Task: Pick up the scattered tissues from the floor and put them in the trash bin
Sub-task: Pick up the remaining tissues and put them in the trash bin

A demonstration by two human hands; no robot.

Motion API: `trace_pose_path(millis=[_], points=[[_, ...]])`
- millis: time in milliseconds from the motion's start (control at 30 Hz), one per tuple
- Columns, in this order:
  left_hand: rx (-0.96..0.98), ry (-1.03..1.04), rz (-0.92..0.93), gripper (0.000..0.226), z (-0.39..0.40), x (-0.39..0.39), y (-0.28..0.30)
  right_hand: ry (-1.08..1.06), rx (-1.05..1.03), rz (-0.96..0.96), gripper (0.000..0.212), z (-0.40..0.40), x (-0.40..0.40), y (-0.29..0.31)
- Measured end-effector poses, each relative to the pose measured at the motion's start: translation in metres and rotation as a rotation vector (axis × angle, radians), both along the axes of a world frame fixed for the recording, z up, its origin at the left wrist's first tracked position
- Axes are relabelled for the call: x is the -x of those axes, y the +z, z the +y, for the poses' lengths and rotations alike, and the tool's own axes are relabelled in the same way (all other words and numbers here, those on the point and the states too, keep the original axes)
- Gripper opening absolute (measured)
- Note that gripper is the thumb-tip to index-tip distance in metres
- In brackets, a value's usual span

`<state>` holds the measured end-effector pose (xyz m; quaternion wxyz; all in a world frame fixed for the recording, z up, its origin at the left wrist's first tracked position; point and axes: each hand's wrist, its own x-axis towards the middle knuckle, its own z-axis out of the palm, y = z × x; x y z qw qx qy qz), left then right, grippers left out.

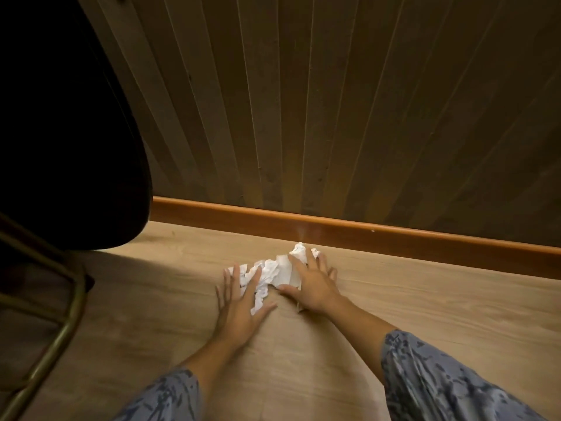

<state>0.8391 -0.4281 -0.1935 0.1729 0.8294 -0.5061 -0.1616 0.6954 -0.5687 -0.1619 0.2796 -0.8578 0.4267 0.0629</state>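
Two hands are down on the wooden floor, working a loose heap of white tissues that lies near the far edge of the floor, just short of the orange skirting board at the foot of the panelled wall.

At the far left a dark chair with a brass-coloured metal frame stands well apart from the heap. Next comes the left hand, flat and spread, fingers straight, its grip open and pressing on the near left end of the tissues. The crumpled mass runs up and to the right from there. The right hand lies over its right end, fingers splayed and straight too, thumb reaching in toward the left hand; its grip is also open, holding nothing yet. Both wear blue patterned sleeves.

The step looks like gathering before lifting. To do it well, I would sweep both palms inward until the paper bunches into one wad, then curl the fingers under the edges rather than pinch the top, since thin tissue tears or sheds stray pieces. A piece peeks past the right fingertips beside the skirting board and could be left behind. No trash bin is in view.
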Motion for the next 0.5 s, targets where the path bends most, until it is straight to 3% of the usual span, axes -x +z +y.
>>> trace_pose_path(millis=[100, 200, 267, 333, 400, 500], points=[[0.156, 0.015, -0.029, 0.059, 0.003, 0.004, -0.014, 0.053, 0.105, -0.098, 0.071, 0.005, 0.001, -0.018], [0.326, 0.056, 0.021, 0.038, 0.002, 0.005, -0.018, 0.110, 0.253, -0.387, 0.034, 0.017, 0.018, -0.038], [0.355, 0.088, 0.024, 0.037, -0.001, 0.003, -0.014, 0.148, 0.278, -0.507, 0.015, 0.021, 0.031, -0.043], [0.347, 0.147, 0.067, 0.034, -0.012, 0.002, -0.008, 0.200, 0.307, -0.501, 0.021, 0.011, 0.046, -0.043], [0.373, 0.191, 0.149, 0.016, -0.030, 0.008, 0.004, 0.189, 0.269, -0.441, 0.023, -0.007, 0.066, -0.041], [0.375, 0.095, 0.214, 0.008, -0.075, 0.027, 0.030, 0.075, 0.196, -0.350, 0.015, -0.039, 0.102, -0.014]])
